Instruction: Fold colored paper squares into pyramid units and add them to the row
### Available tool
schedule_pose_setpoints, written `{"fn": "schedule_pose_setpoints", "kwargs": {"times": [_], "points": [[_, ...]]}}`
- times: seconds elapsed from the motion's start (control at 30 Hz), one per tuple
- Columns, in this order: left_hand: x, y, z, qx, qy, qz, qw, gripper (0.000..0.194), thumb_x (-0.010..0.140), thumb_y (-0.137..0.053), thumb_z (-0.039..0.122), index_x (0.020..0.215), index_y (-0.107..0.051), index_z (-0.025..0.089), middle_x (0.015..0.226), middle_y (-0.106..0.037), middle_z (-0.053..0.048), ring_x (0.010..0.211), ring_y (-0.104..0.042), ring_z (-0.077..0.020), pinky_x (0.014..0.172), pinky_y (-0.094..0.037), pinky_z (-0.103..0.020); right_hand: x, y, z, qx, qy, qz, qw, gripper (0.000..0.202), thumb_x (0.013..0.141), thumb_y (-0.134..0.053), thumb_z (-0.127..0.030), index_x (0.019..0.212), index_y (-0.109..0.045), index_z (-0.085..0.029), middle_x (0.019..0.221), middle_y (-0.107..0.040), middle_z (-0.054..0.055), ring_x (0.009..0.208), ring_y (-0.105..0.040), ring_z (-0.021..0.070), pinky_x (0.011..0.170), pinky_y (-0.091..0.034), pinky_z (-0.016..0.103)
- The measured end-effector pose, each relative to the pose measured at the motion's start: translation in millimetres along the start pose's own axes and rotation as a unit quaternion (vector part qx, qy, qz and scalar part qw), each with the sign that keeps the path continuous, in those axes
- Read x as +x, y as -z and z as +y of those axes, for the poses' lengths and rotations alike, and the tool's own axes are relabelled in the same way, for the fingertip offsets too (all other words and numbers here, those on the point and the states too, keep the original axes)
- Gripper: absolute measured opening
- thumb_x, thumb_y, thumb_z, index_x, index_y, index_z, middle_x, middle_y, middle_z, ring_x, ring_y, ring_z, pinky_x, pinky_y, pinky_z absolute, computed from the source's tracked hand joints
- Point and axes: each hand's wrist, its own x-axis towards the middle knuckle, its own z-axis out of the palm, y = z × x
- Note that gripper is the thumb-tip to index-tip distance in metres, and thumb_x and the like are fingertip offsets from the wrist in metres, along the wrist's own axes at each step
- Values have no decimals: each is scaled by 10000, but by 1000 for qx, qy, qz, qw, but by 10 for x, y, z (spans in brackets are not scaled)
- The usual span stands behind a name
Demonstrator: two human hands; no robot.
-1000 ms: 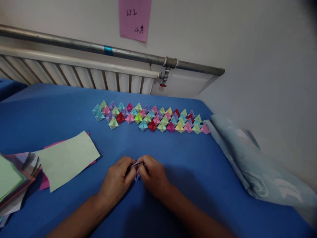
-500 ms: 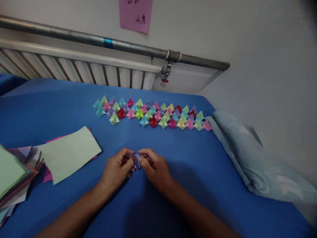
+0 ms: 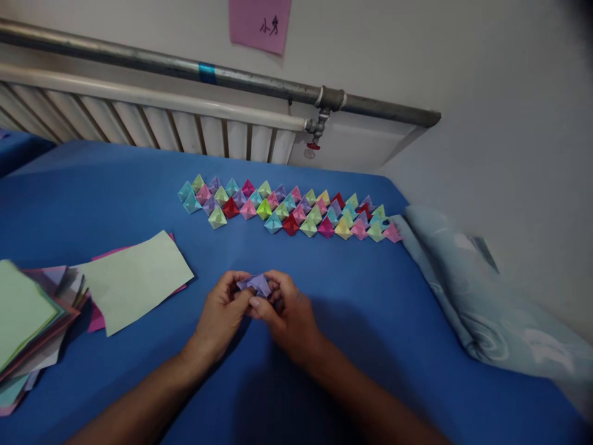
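A small purple folded paper piece (image 3: 257,284) is held between both hands above the blue surface (image 3: 152,395). My left hand (image 3: 223,309) grips its left side, the thumb pressed near the lower middle. On the right, my right hand (image 3: 287,312) pinches it with the thumb tip close to the left thumb. Fingers cover its lower part and underside. Beyond the hands lie several rows of small folded paper pieces (image 3: 264,209) in green, pink, red, blue, purple and yellow, set close together with a gap in the front row.
Pale green paper sheets (image 3: 139,281) over pink ones lie to the left, beside a stack of coloured paper (image 3: 28,315). A folded light-blue patterned cloth (image 3: 482,296) rests along the right. Behind stand a white radiator (image 3: 185,133), a metal pipe (image 3: 269,83) and a red-handled valve (image 3: 314,146).
The purple paper has been tilted and turned, so its pointed top flaps now spread wider above the thumbs. Both thumbs have shifted lower on it. The whole view has moved slightly.
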Motion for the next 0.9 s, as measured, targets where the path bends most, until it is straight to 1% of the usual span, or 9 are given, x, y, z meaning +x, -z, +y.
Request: {"fn": "schedule_pose_setpoints", "kwargs": {"times": [0.13, 0.27, 0.4, 0.47, 0.53, 0.6, 0.63, 0.77, 0.9], "points": [[-5, -19, -17, -5, 8, 2, 1000, 386, 616, -737, 343, 912, -555, 176, 753, -653, 24, 588, -619, -109, 562, -534, -243, 11, 15, -8, 0, 4, 2, 1000, 308, 865, -569, -320, 1145, -566, -192, 902, -663, 46, 771, -613, 163, 666, -483, 276], [-15, -21, -16, 11, 13, -29, 999, 417, 622, -745, 371, 941, -566, 170, 827, -658, 9, 629, -641, -118, 588, -546, -256, 36, 37, 22, -17, 9, 18, 1000, 255, 880, -528, -271, 1113, -581, -182, 942, -667, 66, 848, -620, 179, 694, -485, 282], [-44, -3, 40, 51, 26, -60, 997, 450, 630, -750, 413, 965, -596, 155, 832, -665, -6, 604, -639, -122, 620, -542, -282, 68, 81, 56, -39, 28, 25, 999, 166, 887, -500, -236, 1001, -611, -191, 903, -663, 55, 830, -609, 171, 687, -472, 274], [-43, 26, 76, 51, 24, -62, 996, 457, 660, -731, 446, 993, -610, 157, 907, -673, -30, 660, -651, -142, 655, -548, -306, 80, 110, 66, -43, 44, 21, 998, 143, 881, -504, -227, 955, -622, -194, 875, -654, 45, 797, -598, 161, 673, -462, 264], [-25, 67, 107, 44, 14, -57, 997, 424, 718, -684, 462, 1021, -627, 172, 989, -678, -47, 799, -661, -169, 725, -542, -311, 86, 137, 72, -35, 59, 6, 998, 129, 867, -519, -218, 930, -628, -194, 851, -640, 35, 761, -584, 148, 650, -449, 250], [5, 111, 131, 53, 3, -53, 997, 363, 740, -667, 422, 1016, -652, 187, 1012, -688, -43, 906, -645, -171, 791, -512, -286, 84, 154, 72, -14, 66, -17, 998, 129, 849, -531, -208, 936, -626, -192, 817, -623, 19, 715, -565, 133, 623, -435, 237], [19, 130, 141, 62, 3, -56, 997, 337, 729, -674, 390, 1001, -665, 191, 996, -695, -36, 915, -637, -164, 800, -496, -271, 81, 159, 70, -1, 65, -28, 997, 134, 843, -531, -203, 942, -622, -193, 791, -612, 8, 688, -554, 126, 611, -428, 232], [52, 163, 152, 82, 23, -97, 992, 317, 625, -710, 313, 914, -690, 184, 854, -701, -18, 763, -619, -145, 705, -468, -260, 72, 150, 50, 45, 42, -50, 997, 146, 839, -495, -179, 937, -601, -201, 700, -572, -28, 626, -527, 109, 590, -416, 220], [66, 166, 96, 114, 19, -109, 987, 323, 577, -717, 299, 877, -692, 181, 741, -676, 2, 636, -574, -125, 613, -425, -255, 74, 138, 38, 81, 16, -47, 995, 152, 837, -469, -171, 929, -586, -204, 735, -593, -23, 640, -552, 102, 590, -424, 211]]}}
